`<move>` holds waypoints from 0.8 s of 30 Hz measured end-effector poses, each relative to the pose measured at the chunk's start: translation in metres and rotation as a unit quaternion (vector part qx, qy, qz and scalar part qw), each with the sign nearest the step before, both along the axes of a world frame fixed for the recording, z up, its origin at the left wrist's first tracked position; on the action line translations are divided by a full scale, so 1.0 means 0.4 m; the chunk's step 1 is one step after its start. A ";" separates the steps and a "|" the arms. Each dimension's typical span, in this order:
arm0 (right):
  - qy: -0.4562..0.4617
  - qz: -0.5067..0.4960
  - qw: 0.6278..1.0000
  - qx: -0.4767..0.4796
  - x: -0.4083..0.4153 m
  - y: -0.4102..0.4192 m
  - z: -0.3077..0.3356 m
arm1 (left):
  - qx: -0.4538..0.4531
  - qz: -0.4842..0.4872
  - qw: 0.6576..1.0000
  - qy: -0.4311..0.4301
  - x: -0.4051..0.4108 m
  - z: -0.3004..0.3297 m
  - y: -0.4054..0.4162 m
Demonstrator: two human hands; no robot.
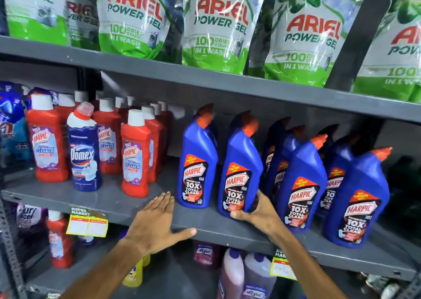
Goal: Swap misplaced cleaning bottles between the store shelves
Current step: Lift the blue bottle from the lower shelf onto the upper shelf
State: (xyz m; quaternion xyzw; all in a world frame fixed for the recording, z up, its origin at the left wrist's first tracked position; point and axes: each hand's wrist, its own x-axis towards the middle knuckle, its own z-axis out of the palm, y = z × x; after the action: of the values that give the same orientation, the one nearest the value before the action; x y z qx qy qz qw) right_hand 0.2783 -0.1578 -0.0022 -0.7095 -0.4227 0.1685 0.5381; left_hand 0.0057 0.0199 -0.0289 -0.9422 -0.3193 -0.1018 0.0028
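On the grey middle shelf stand several red Harpic bathroom cleaner bottles at the left, with one dark blue Domex bottle among them. To the right stand several blue Harpic toilet cleaner bottles with orange caps. My right hand grips the base of the second blue Harpic bottle, which stands on the shelf. My left hand lies flat with fingers spread on the shelf's front edge, just left of the first blue Harpic bottle, holding nothing.
Ariel Power Gel pouches fill the top shelf. Below are a red bottle, a yellow bottle and purple Lizol bottles. Yellow price tags hang on the shelf edge. A dark upright post stands at the right.
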 end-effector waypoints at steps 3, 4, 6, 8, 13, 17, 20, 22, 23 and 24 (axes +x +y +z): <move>-0.013 -0.001 1.000 -0.007 0.009 0.005 -0.004 | -0.001 -0.001 1.000 0.001 -0.001 0.001 0.001; -0.015 -0.002 1.000 -0.004 0.011 0.006 -0.006 | -0.001 -0.001 1.000 0.001 0.000 0.001 0.001; -0.013 -0.003 1.000 0.002 0.010 0.007 -0.006 | 0.001 0.001 1.000 0.006 0.000 0.001 0.000; -0.006 -0.001 1.000 0.005 0.012 0.007 -0.004 | 0.000 0.000 1.000 0.010 0.001 0.001 0.001; 0.012 0.012 1.000 -0.008 0.008 0.003 0.005 | -0.003 0.001 1.000 0.016 0.002 0.005 -0.001; 0.009 0.018 1.000 -0.014 0.008 0.002 0.013 | -0.007 0.000 1.000 0.018 0.001 0.009 -0.004; 0.009 0.028 0.999 -0.023 0.006 0.000 0.020 | -0.015 -0.002 1.000 0.015 -0.001 0.015 -0.008; 0.010 0.029 0.999 -0.023 0.006 -0.002 0.022 | -0.021 -0.001 1.000 0.012 -0.001 0.018 -0.010; 0.011 0.030 0.999 -0.022 0.004 -0.003 0.025 | -0.024 0.000 1.000 0.011 -0.001 0.019 -0.010; 0.012 0.031 0.999 -0.022 0.003 -0.002 0.026 | -0.026 0.000 1.000 0.011 0.000 0.020 -0.009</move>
State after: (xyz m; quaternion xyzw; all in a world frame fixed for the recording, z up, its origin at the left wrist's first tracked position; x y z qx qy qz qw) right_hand 0.2794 -0.1588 0.0083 -0.7057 -0.4346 0.2029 0.5215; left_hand 0.0055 0.0162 -0.0210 -0.9430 -0.3219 -0.0827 -0.0180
